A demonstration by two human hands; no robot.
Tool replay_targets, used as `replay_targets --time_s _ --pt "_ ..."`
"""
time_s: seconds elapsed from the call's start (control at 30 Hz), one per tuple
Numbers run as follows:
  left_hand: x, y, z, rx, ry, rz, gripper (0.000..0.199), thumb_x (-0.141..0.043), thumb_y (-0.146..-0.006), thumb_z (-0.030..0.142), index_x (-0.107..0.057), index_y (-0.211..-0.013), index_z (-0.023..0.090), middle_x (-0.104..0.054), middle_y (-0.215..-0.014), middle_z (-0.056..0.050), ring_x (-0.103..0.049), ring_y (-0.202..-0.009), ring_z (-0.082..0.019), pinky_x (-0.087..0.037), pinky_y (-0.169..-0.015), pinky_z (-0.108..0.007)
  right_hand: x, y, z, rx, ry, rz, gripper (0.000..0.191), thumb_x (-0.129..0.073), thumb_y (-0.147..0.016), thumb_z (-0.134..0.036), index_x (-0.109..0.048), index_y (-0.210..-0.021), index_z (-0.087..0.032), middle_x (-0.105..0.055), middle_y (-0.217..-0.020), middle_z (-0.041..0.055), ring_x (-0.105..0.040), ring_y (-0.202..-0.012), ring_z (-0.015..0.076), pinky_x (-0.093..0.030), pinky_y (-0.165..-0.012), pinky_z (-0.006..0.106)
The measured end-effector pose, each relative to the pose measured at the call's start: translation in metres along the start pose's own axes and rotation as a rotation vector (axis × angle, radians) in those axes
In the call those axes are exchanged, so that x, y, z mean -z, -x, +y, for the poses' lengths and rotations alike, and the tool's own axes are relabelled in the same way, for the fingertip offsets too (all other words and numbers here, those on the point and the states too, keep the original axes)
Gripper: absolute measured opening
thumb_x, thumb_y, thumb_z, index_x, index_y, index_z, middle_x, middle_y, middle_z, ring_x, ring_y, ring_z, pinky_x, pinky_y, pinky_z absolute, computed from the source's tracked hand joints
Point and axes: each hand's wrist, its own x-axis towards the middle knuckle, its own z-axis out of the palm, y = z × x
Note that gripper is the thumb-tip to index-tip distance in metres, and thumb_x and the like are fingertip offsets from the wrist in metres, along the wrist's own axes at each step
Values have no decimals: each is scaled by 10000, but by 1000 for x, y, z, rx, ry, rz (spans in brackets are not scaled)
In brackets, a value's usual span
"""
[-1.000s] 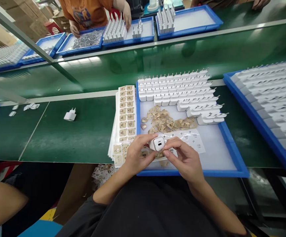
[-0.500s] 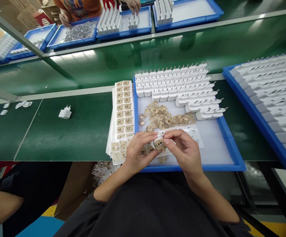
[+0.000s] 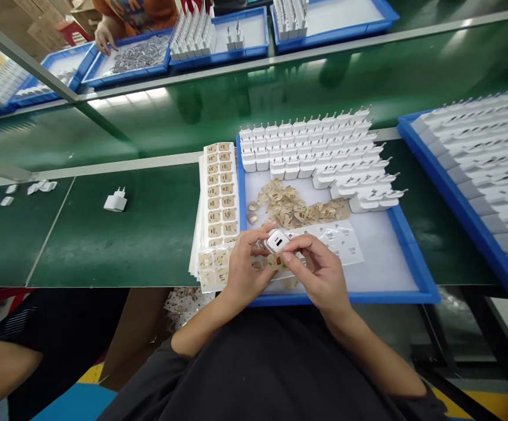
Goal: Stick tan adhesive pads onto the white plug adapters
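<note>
A white charger point(image 3: 277, 240) with a dark port slot in its face is gripped between the fingers of my left hand point(image 3: 247, 266). My right hand point(image 3: 318, 272) pinches a tan sticker point(image 3: 275, 261) just below the charger. Under both hands lies a clear sticker sheet point(image 3: 344, 242), partly over the blue tray point(image 3: 412, 251). Loose tan pieces point(image 3: 287, 204) are heaped in the tray behind the hands, and rows of white chargers point(image 3: 306, 146) with pins up stand behind them. Left of the tray is a stack of sticker sheets point(image 3: 213, 193).
A single white charger point(image 3: 116, 200) lies on the green table point(image 3: 148, 245) at left. Another blue tray point(image 3: 460, 193) full of chargers is at right. Across the green divider point(image 3: 148, 126), a person's hand point(image 3: 105, 38) rests by a tray of metal parts point(image 3: 142, 55).
The tan sticker has come away from the charger's face, now bare white, and is in my right hand below it. The other person's hand has left the upper charger tray.
</note>
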Motion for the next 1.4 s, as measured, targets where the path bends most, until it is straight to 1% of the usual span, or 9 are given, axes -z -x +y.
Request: replay_targets --time_s 0.1,0.17,0.27,0.37,0.5,0.7,0.97,1.2,1.4 --pt "4 -4 4 11 -17 -84 547 -683 -899 192 -485 -1408 235 -637 -1340 -136 -658 -1144 -214 -652 -745 -255 2 -4 1 -13 -38 41 17 -689 -908 -242 -682 -892 -246 -669 -841 -7 -643 -800 155 -524 -758 287" --pt "7 -5 5 -14 -35 -103 542 -654 -917 183 -505 -1435 245 -628 -1316 -123 -672 -1071 -187 -662 -735 -243 5 -7 1 -25 -53 53 26 -702 -900 -257 -685 -887 -243 -673 -833 -5 -645 -795 157 -534 -751 287" --pt "8 -6 4 -69 -49 -37 453 -672 -916 190 -601 -1358 263 -627 -1245 -90 -684 -1046 -179 -675 -732 -241 6 -9 1 -27 -49 81 36 -710 -896 -272 -691 -885 -244 -679 -850 2 -651 -816 163 -545 -767 294" --pt "7 -5 3 -100 -58 6 430 -703 -901 187 -635 -1317 272 -639 -1199 -76 -685 -1059 -188 -686 -734 -249 5 -9 1 -17 -34 113 27 -709 -899 -270 -694 -888 -250 -685 -875 3 -655 -843 163 -551 -802 298" --pt "6 -5 4 -111 -62 4 463 -734 -876 166 -641 -1315 280 -637 -1194 -73 -686 -1046 -179 -686 -726 -231 5 -9 1 -8 -12 99 19 -700 -909 -276 -695 -909 -258 -686 -881 3 -655 -843 164 -559 -799 298" --pt "7 -5 4 -124 -76 13 441 -732 -886 205 -646 -1313 276 -650 -1190 -76 -693 -1048 -196 -685 -712 -241 5 -10 -1 -15 11 101 49 -698 -909 -299 -691 -906 -250 -685 -879 11 -658 -844 172 -570 -787 303" --pt "8 -5 5 -133 -63 7 500 -756 -853 135 -642 -1317 279 -638 -1187 -70 -683 -1050 -182 -679 -736 -230 4 -10 -2 -11 17 99 36 -693 -911 -289 -692 -907 -253 -692 -877 9 -663 -860 172 -571 -816 310" --pt "9 -5 4 -136 -122 3 427 -725 -890 197 -643 -1303 268 -651 -1184 -81 -690 -1048 -203 -686 -728 -262 3 -10 -1 -4 49 96 60 -689 -916 -308 -690 -921 -248 -697 -879 10 -660 -824 167 -581 -790 318" --pt "10 -5 4 -167 -144 5 393 -709 -904 193 -644 -1287 253 -661 -1166 -81 -686 -1053 -196 -676 -727 -245 -1 -9 2 -5 78 114 96 -741 -887 -305 -677 -921 -243 -694 -878 8 -666 -809 165 -574 -753 316"
